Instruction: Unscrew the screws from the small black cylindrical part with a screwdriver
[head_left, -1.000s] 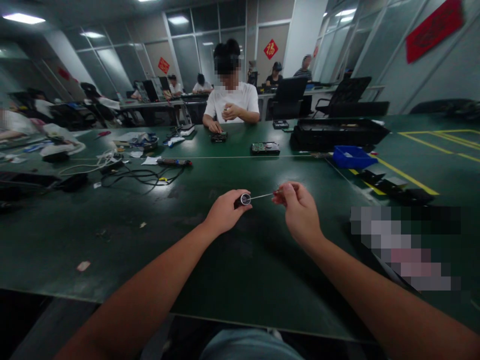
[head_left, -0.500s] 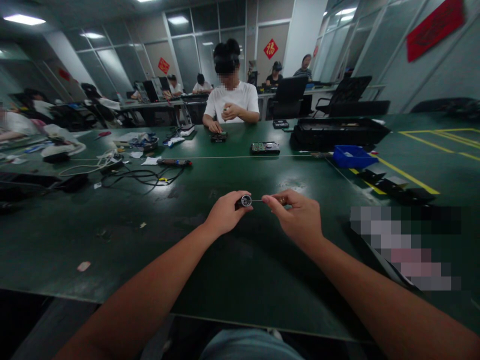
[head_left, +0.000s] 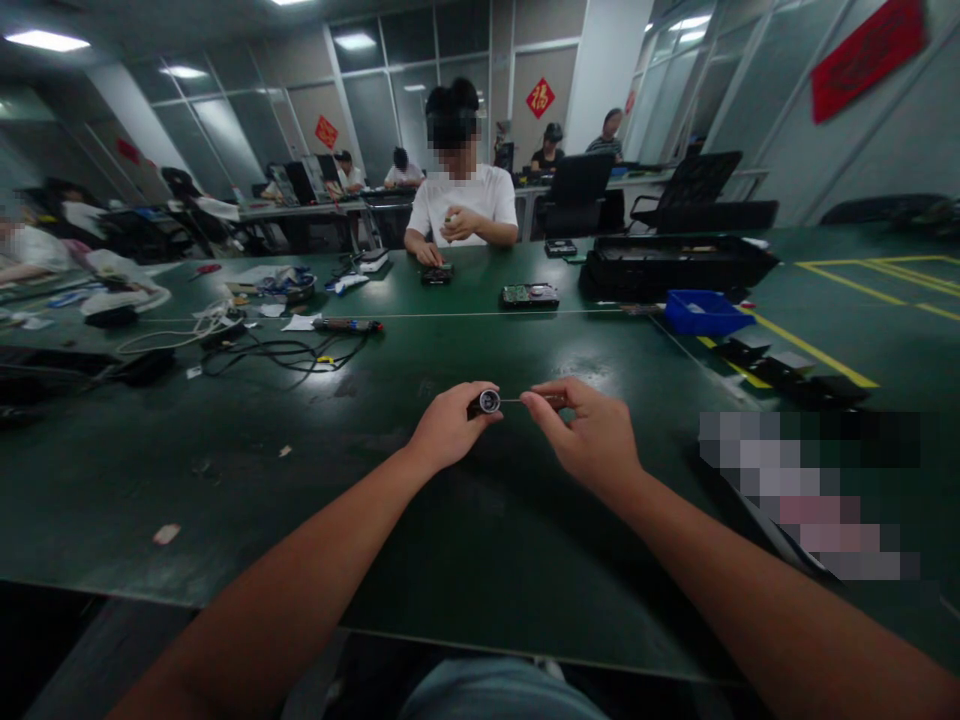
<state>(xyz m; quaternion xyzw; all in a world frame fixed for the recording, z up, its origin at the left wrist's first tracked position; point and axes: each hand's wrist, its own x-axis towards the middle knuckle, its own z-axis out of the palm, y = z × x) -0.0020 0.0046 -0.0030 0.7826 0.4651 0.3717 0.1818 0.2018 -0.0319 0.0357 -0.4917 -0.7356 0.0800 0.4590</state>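
Observation:
Above the green table, my left hand [head_left: 448, 428] is closed around a dark cylindrical part [head_left: 489, 401] whose round, silvery-rimmed end faces me. The rest of that part is hidden by my fingers. My right hand [head_left: 592, 430] pinches a screwdriver [head_left: 512, 401] by its handle, which my fingers mostly cover. Its thin metal shaft points left, and the tip meets the right side of the cylindrical part; whether it sits in a screw I cannot tell.
Across the green table [head_left: 300, 520], a co-worker in a white shirt [head_left: 469, 205] handles a small device. A circuit-board device [head_left: 530, 295], a black case [head_left: 679, 268] and a blue bin [head_left: 707, 312] lie beyond my hands. Black cables [head_left: 289, 358] and a pen-like tool [head_left: 349, 325] are at left.
The fingers of my right hand have shifted slightly on the screwdriver handle, and more of the handle shows. My left hand and the cylindrical part stay almost in place.

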